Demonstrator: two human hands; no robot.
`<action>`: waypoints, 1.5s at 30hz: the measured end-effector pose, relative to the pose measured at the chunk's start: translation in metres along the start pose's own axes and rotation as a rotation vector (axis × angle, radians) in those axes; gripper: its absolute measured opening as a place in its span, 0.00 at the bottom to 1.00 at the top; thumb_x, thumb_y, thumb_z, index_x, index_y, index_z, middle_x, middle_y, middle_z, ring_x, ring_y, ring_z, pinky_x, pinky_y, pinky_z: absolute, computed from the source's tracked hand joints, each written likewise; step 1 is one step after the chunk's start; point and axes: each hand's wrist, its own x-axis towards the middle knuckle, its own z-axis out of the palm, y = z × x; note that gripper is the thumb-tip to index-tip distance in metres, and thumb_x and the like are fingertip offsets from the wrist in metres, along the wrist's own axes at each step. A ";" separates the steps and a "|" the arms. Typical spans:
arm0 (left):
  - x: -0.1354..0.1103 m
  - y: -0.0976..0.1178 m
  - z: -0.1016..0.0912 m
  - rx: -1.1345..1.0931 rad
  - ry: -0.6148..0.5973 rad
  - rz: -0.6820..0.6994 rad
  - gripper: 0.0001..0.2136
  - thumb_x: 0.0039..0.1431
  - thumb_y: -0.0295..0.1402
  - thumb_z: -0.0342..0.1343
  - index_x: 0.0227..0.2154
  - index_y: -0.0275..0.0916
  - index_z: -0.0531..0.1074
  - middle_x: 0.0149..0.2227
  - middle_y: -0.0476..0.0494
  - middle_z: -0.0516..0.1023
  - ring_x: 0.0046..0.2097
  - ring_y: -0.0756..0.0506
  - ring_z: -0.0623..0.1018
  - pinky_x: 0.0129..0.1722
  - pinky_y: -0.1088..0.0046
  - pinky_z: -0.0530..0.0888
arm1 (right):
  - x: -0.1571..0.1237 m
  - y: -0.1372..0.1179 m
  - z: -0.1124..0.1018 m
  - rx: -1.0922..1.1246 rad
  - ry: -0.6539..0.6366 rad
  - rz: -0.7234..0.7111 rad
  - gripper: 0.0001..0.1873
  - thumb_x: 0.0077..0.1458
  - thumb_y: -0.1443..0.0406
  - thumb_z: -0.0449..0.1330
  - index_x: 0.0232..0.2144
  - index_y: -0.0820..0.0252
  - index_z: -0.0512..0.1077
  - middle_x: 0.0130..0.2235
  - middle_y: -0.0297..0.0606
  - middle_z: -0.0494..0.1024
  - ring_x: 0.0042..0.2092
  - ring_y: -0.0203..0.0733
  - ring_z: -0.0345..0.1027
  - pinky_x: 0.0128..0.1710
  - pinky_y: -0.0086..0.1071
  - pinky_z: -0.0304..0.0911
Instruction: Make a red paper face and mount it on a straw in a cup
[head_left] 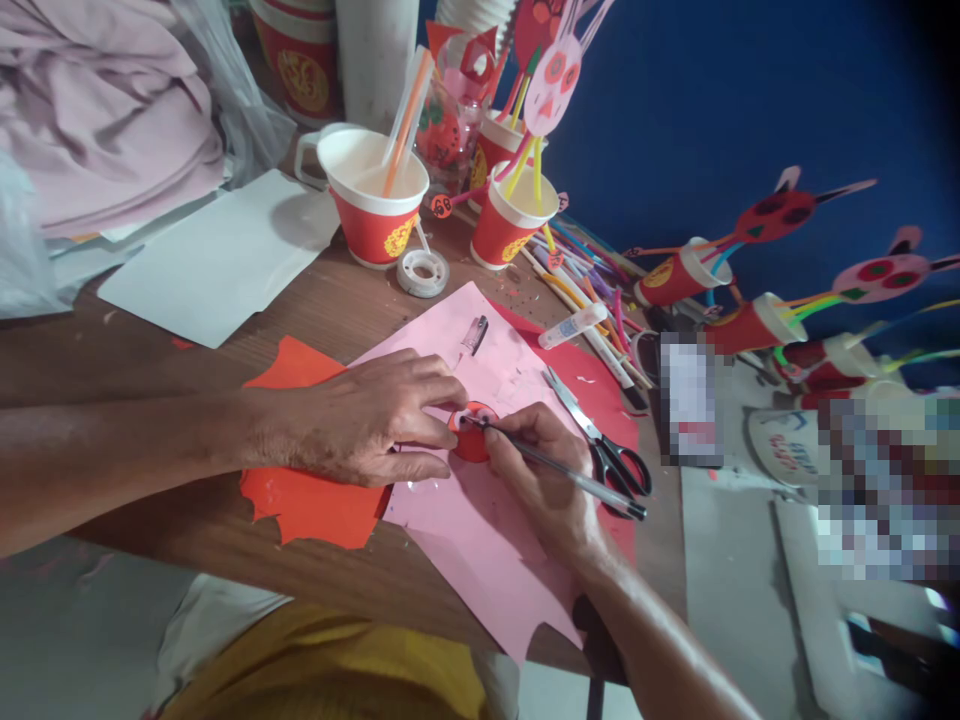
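Observation:
A small round orange paper disc (472, 447) with eye-like marks lies on a sheet of pink paper (465, 530). My right hand (544, 470) grips a black-and-clear pen (577, 480), its tip touching the disc near one eye. My left hand (390, 415) rests flat with fingers apart, its fingertips at the disc's left edge. Beneath its palm and wrist is torn orange paper (315, 510). A pen cap (474, 337) sits on the pink sheet above the hands. Black-handled scissors (600, 435) lie open to the right, partly over red paper (570, 370).
Behind stand red-and-white paper cups (379, 225), one with straws, and a tape roll (423, 273). A glue stick (572, 326), loose straws (581, 280) and a phone (686, 400) lie rightward. Cup figures with paper faces (553, 85) line the blue wall. White card (217, 255) lies left.

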 end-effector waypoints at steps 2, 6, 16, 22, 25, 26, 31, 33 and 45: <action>0.000 0.000 0.000 0.000 0.001 0.002 0.07 0.61 0.36 0.57 0.37 0.42 0.79 0.46 0.40 0.74 0.48 0.40 0.70 0.49 0.62 0.66 | 0.000 0.000 0.000 0.004 -0.001 -0.006 0.05 0.53 0.63 0.60 0.27 0.58 0.69 0.21 0.29 0.74 0.21 0.33 0.66 0.21 0.25 0.60; 0.000 0.000 -0.001 0.005 -0.002 0.010 0.07 0.61 0.36 0.57 0.38 0.42 0.79 0.46 0.39 0.74 0.48 0.40 0.70 0.49 0.61 0.67 | -0.001 -0.001 -0.001 0.014 -0.018 -0.001 0.06 0.53 0.63 0.60 0.27 0.58 0.69 0.21 0.30 0.74 0.21 0.32 0.66 0.21 0.25 0.59; -0.001 -0.001 0.000 0.004 -0.001 0.013 0.08 0.61 0.37 0.56 0.38 0.42 0.78 0.46 0.40 0.74 0.47 0.40 0.70 0.48 0.61 0.66 | -0.003 0.004 -0.003 0.020 -0.073 -0.011 0.05 0.55 0.63 0.60 0.29 0.59 0.70 0.21 0.28 0.74 0.21 0.31 0.64 0.20 0.23 0.57; -0.001 -0.003 0.002 -0.012 0.019 0.024 0.08 0.61 0.36 0.56 0.37 0.42 0.79 0.46 0.39 0.74 0.47 0.40 0.70 0.48 0.61 0.66 | -0.003 0.003 -0.004 0.000 -0.052 -0.035 0.05 0.54 0.65 0.60 0.27 0.59 0.70 0.20 0.29 0.73 0.21 0.31 0.64 0.21 0.23 0.57; -0.001 -0.003 0.002 -0.013 0.010 0.017 0.08 0.61 0.36 0.55 0.37 0.42 0.79 0.46 0.40 0.74 0.47 0.40 0.70 0.48 0.61 0.66 | -0.003 0.003 -0.004 -0.003 -0.037 -0.025 0.05 0.54 0.64 0.60 0.27 0.59 0.70 0.20 0.29 0.73 0.20 0.31 0.64 0.20 0.24 0.57; -0.001 -0.002 0.002 -0.013 0.008 0.016 0.08 0.61 0.36 0.55 0.37 0.42 0.79 0.46 0.40 0.74 0.47 0.40 0.70 0.48 0.61 0.65 | -0.003 0.003 -0.004 -0.007 -0.032 -0.021 0.05 0.54 0.64 0.60 0.27 0.59 0.69 0.20 0.29 0.73 0.20 0.31 0.63 0.20 0.24 0.57; 0.000 -0.001 0.000 -0.012 0.005 0.009 0.08 0.61 0.36 0.56 0.37 0.42 0.79 0.46 0.40 0.74 0.48 0.40 0.70 0.48 0.61 0.66 | -0.002 0.002 -0.003 -0.022 -0.022 -0.023 0.06 0.54 0.64 0.59 0.26 0.59 0.69 0.19 0.29 0.73 0.20 0.32 0.63 0.20 0.24 0.57; 0.000 -0.001 0.000 -0.015 0.002 0.007 0.07 0.61 0.36 0.56 0.36 0.42 0.79 0.46 0.40 0.74 0.48 0.40 0.70 0.49 0.61 0.66 | -0.002 0.003 -0.003 -0.026 -0.019 -0.025 0.06 0.54 0.64 0.59 0.27 0.59 0.69 0.19 0.29 0.73 0.20 0.32 0.63 0.20 0.24 0.57; 0.000 0.000 0.001 -0.003 0.015 0.014 0.07 0.61 0.36 0.57 0.38 0.42 0.78 0.46 0.40 0.74 0.48 0.40 0.70 0.49 0.61 0.66 | -0.002 -0.001 -0.002 -0.015 0.003 0.007 0.06 0.54 0.63 0.59 0.27 0.58 0.69 0.20 0.30 0.74 0.21 0.33 0.65 0.22 0.26 0.59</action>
